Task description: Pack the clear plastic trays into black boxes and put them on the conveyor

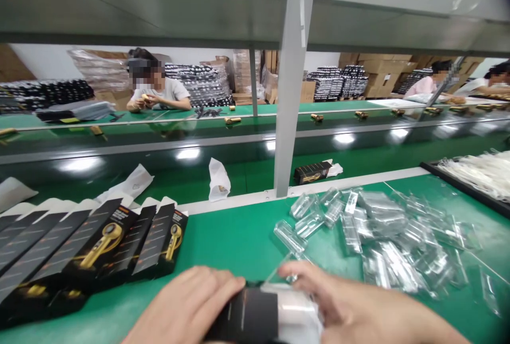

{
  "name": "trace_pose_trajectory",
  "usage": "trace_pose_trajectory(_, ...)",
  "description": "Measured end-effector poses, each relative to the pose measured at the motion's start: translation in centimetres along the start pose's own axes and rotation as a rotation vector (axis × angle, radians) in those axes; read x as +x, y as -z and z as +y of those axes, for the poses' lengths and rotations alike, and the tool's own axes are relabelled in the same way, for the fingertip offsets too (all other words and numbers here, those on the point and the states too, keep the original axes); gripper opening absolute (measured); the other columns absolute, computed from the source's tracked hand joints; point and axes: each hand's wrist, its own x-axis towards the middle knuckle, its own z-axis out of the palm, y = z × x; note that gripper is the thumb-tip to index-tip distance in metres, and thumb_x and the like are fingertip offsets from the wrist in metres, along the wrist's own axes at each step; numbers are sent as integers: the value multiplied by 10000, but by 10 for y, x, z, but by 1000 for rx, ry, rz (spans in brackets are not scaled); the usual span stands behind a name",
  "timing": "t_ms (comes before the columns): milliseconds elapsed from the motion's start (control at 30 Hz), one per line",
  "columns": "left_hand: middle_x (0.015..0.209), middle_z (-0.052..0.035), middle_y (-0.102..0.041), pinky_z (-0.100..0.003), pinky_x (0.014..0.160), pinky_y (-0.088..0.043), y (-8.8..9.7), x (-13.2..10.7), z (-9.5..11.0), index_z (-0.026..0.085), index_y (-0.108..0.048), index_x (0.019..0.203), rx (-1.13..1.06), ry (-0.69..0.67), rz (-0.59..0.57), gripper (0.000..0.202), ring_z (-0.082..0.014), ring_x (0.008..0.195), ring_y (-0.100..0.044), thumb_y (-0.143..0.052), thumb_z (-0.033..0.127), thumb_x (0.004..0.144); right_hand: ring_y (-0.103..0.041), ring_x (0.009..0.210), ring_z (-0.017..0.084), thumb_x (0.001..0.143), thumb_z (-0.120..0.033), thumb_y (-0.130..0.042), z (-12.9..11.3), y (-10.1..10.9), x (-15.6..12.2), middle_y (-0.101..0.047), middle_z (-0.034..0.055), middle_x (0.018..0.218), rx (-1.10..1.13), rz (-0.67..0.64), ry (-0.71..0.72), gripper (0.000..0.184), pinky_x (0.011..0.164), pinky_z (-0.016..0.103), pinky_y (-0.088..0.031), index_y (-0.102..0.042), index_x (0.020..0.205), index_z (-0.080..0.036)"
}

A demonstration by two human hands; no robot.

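While a black box is gripped at bottom centre by the left hand, a white packet is held by the right hand.

The near rectangular cardboard box is black, the filmy bag at its right white. Black cardboard boxes at left bear gold pictures and orange lettering. The desk is green, the moulded plastic inserts at right clear.
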Motion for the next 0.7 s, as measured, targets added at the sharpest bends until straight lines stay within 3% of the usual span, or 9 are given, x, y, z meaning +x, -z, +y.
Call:
trace_pose_trajectory(33,1084,-25,-647,-241,872,-445,3,5,-11,253,-480,1215,-9,65,-26,474,-180,961,-601,-588,456,801,-594,994,218,775,-411,-639,-1,17,-3,-494,87,1287,51,49,31,697,766,284,-483,-282,1358,-278)
trace_pose_trajectory(67,1123,-35,-627,-255,874,-448,7,12,-26,260,-472,1223,-25,139,-63,451,-191,996,-590,-570,430,817,-594,1011,213,816,-458,-587,1,36,-5,-457,85,1338,20,179,39,705,769,291,-492,-211,1394,-312)
trace_pose_trajectory(100,1155,-45,-606,-270,869,-453,10,20,-44,262,-463,1230,-45,225,-102,434,-203,1022,-579,-541,418,833,-592,1020,204,868,-496,-499,4,55,-4,-456,82,1345,-126,388,10,642,776,295,-495,-191,1403,-319)
trace_pose_trajectory(167,1193,-72,-573,-299,864,-455,13,38,-90,237,-447,1241,-71,410,-161,441,-227,1041,-566,-481,443,852,-598,995,207,931,-501,-363,17,88,5,-552,93,1236,-657,801,-112,495,772,311,-492,-307,1359,-258)
trace_pose_trajectory(233,1219,-110,-546,-343,930,-413,11,54,-144,180,-429,1260,-42,590,-141,539,-263,1086,-535,-453,511,835,-604,943,278,932,-472,-378,35,108,21,-637,123,1056,-1117,959,-214,425,760,393,-473,-494,1215,-175)
trace_pose_trajectory(333,1231,-152,-530,-371,960,-383,-2,62,-220,119,-418,1272,27,764,-173,616,-300,1122,-509,-458,511,798,-599,839,384,893,-468,-467,58,112,46,-671,146,795,-1339,912,-245,409,704,503,-421,-618,1052,-122)
trace_pose_trajectory(433,1239,-166,-533,-375,971,-373,-21,55,-269,105,-461,1241,45,857,-232,575,-304,1135,-510,-512,421,764,-594,795,391,891,-390,-489,73,103,59,-671,130,707,-1449,873,-233,347,659,502,-400,-629,1067,-126)
trace_pose_trajectory(567,1186,-120,-583,-403,928,-422,-45,49,-287,130,-521,1184,-17,937,-327,455,-233,1028,-579,-598,341,789,-596,770,340,862,-228,-483,88,108,62,-685,99,725,-1600,835,-240,264,627,462,-401,-634,1062,-147)
trace_pose_trajectory(700,1238,-97,-536,-493,959,-391,-64,73,-272,156,-538,1162,-65,1028,-255,366,-241,1103,-526,-578,337,847,-603,809,328,837,-279,-492,107,129,59,-692,83,785,-1488,833,-217,328,639,455,-431,-594,1130,-174)
